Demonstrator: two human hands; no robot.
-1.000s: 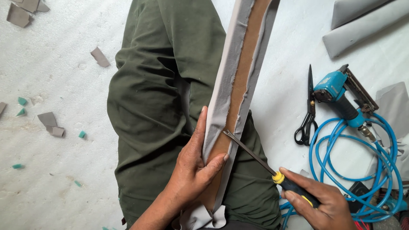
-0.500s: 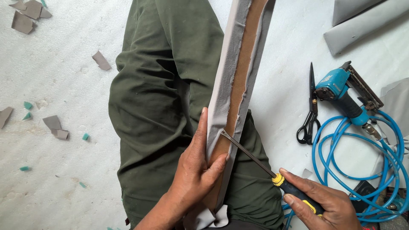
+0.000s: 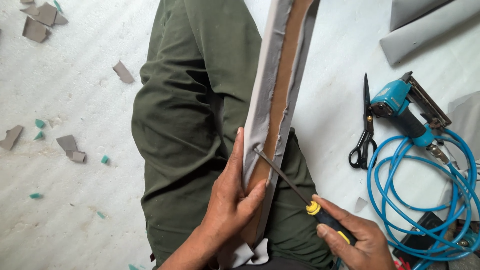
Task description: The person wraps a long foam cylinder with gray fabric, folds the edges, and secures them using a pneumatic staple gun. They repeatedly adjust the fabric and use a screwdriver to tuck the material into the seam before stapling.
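Observation:
A long narrow wooden strip wrapped in grey fabric [image 3: 280, 80] lies along my lap over green trousers [image 3: 195, 100], brown board side up. My left hand [image 3: 232, 200] clasps its lower end, thumb on the brown board. My right hand [image 3: 357, 240] grips the black and yellow handle of a screwdriver [image 3: 295, 187]. The metal tip touches the grey fabric edge on the strip's left side, just above my left thumb.
To the right on the white floor lie black scissors [image 3: 365, 130], a blue pneumatic stapler [image 3: 405, 110] and its coiled blue hose [image 3: 425, 200]. Grey fabric rolls [image 3: 430, 25] sit at top right. Grey and green scraps [image 3: 70, 147] are scattered on the left.
The screwdriver tip has slid a little down and left along the fabric edge. Both hands keep their grip; the view has shifted slightly.

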